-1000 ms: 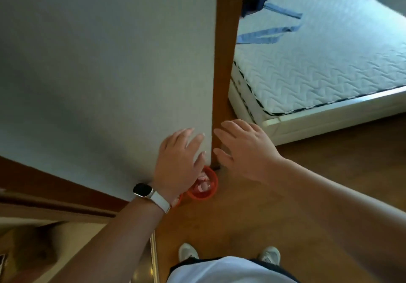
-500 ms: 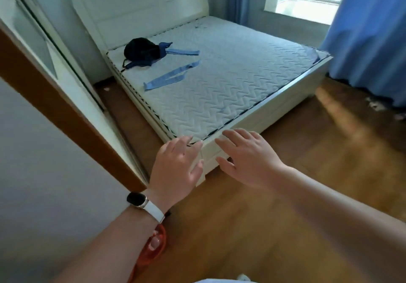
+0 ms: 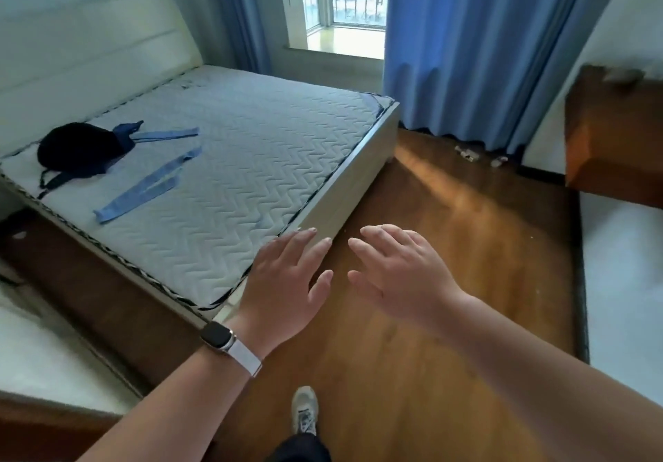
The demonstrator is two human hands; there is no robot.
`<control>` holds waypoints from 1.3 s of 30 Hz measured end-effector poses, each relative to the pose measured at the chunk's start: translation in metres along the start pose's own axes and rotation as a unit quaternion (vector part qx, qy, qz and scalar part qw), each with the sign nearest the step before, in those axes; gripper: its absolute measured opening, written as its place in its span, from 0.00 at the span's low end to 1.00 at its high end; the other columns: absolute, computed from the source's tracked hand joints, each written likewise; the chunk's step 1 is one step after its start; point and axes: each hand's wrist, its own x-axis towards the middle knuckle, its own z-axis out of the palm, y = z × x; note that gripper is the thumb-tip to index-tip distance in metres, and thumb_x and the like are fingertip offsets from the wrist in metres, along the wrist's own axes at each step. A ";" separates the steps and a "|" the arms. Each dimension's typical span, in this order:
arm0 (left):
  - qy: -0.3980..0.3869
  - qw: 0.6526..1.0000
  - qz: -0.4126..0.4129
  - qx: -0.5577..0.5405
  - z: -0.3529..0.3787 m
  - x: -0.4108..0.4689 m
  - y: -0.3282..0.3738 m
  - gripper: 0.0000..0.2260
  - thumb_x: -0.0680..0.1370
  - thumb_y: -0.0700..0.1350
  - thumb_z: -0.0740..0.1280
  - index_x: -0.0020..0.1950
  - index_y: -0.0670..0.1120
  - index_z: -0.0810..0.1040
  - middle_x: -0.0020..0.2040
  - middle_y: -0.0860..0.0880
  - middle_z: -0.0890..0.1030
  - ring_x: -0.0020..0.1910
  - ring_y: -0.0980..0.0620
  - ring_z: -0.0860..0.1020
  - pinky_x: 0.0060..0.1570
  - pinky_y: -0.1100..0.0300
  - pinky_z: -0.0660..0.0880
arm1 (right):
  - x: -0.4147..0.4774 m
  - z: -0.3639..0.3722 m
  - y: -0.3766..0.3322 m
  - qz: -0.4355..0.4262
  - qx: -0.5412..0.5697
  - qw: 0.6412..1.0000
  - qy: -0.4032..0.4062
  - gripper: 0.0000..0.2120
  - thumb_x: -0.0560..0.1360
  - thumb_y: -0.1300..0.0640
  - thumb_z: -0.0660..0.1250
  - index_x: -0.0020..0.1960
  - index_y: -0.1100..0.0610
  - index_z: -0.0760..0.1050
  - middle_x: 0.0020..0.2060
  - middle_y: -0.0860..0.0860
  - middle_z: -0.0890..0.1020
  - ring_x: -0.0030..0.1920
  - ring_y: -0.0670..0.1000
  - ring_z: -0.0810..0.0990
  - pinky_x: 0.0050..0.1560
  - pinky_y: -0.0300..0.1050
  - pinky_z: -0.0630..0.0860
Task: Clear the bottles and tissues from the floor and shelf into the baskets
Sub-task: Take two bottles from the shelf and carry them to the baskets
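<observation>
My left hand (image 3: 287, 282) and my right hand (image 3: 398, 275) are held out in front of me, palms down, fingers spread, with nothing in them. They hover over the wooden floor (image 3: 448, 282) by the bed's foot corner. Small pieces of litter (image 3: 466, 153) lie on the floor far ahead, under the blue curtain; a second piece (image 3: 499, 161) lies to their right. A wooden shelf (image 3: 610, 146) juts from the right wall, with something small and blurred (image 3: 622, 76) on top. No basket is in view.
A bed with a bare quilted mattress (image 3: 233, 160) fills the left half; a dark bag (image 3: 77, 149) and blue straps (image 3: 143, 185) lie on it. Blue curtains (image 3: 477, 49) hang beside a window. A white wall panel (image 3: 624, 264) stands at the right. My shoe (image 3: 304, 409) is below.
The view has swung from a wall and door frame round to the bedroom. The orange basket seen by my feet earlier has left the view. My hands stay outstretched and empty.
</observation>
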 end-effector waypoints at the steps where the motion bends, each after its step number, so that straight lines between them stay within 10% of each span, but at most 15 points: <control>1: -0.003 1.000 0.006 -0.009 0.008 0.011 -0.002 0.20 0.78 0.53 0.65 0.68 0.48 0.77 0.67 0.46 0.76 0.66 0.44 0.73 0.64 0.44 0.71 | 0.002 0.001 0.007 0.009 -0.008 1.000 -0.003 0.24 0.76 0.42 0.59 0.62 0.57 0.78 0.58 0.56 0.80 0.58 0.58 0.77 0.56 0.53 0.73; 23: -0.003 0.975 0.172 -0.140 0.151 0.289 -0.136 0.21 0.79 0.54 0.63 0.70 0.48 0.75 0.69 0.46 0.75 0.69 0.45 0.71 0.68 0.47 0.66 | 0.199 0.064 0.128 0.225 -0.112 0.965 -0.070 0.24 0.76 0.43 0.63 0.67 0.55 0.75 0.65 0.55 0.76 0.66 0.58 0.72 0.63 0.58 0.68; 39: -0.029 0.968 0.213 -0.129 0.247 0.472 -0.087 0.20 0.79 0.54 0.62 0.69 0.47 0.74 0.68 0.46 0.75 0.68 0.44 0.71 0.67 0.47 0.67 | 0.246 0.103 0.325 0.258 -0.093 0.961 -0.034 0.25 0.78 0.41 0.57 0.66 0.55 0.74 0.65 0.55 0.76 0.65 0.57 0.72 0.62 0.58 0.69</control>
